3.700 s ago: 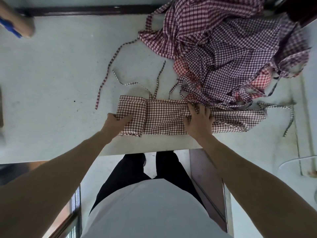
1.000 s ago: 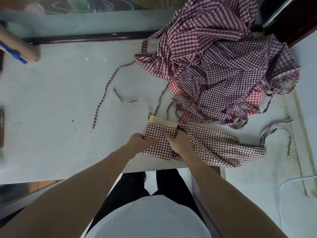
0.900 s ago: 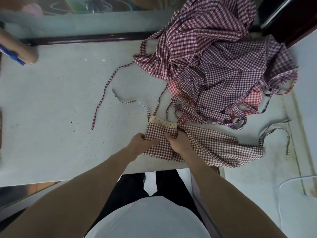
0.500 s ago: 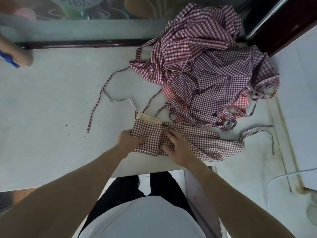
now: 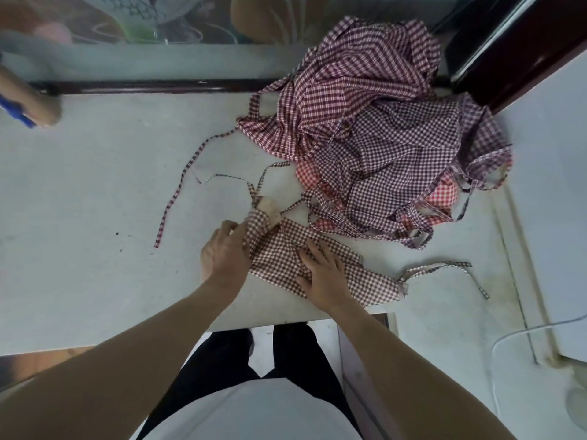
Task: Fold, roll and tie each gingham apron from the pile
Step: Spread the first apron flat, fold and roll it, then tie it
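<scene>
1. Where the left hand meets the folded apron near the table's front edge, its blurred fingertips seem to pinch the cloth.
2. Right hand presses flat, fingers spread.
3. Behind, the pile buries several straps.

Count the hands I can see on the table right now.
3. The left hand grips the rolled end of the apron at the near edge; the right hand presses flat on it; another person's hand rests far left.
</scene>
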The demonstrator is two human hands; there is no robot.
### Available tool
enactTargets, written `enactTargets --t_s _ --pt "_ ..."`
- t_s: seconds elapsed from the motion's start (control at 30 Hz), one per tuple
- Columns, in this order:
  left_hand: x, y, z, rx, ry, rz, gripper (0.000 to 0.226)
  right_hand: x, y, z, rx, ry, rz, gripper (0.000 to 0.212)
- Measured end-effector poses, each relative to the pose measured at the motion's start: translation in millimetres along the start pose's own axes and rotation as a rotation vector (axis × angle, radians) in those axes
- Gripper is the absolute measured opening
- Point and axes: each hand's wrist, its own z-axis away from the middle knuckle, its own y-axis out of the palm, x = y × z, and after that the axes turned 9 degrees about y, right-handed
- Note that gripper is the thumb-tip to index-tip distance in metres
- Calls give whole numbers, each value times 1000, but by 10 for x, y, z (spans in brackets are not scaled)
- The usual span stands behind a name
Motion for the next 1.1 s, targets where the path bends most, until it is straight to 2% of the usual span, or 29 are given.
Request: enactTargets --t_s 0.2,0.37,0.43,0.53,0.6,0.73,0.83,0.97,1.1 --pt "-340 285 232 354 148 -237 63 -48 -64 -33 50 -4 -80 71" --pt "-390 363 290 548 176 -173 76 -86 -92 -30 12 -34 -121 70" --pt "-395 355 240 565 115 -74 71 -109 -75 -26 -22 -46 -109 68" --pt "-361 332 95 536 -12 45 42 -119 -52 -2 -98 -30 -128 52" --pt "-321 328 30 494 -89 87 39 -133 -34 36 -138 -1 -120 41" --pt "-293 371 8 421 -235 59 82 -293 31 171 -133 -46 -122 42" --pt "-297 418 -21 407 -345 118 102 -501 35 276 -131 -22 -144 44" --pt "-260 506 -50 415 -403 164 111 -847 4 403 -150 -15 -138 43" --pt "-302 589 -75 420 -392 70 109 -1198 -58 558 -198 172 -167 66"
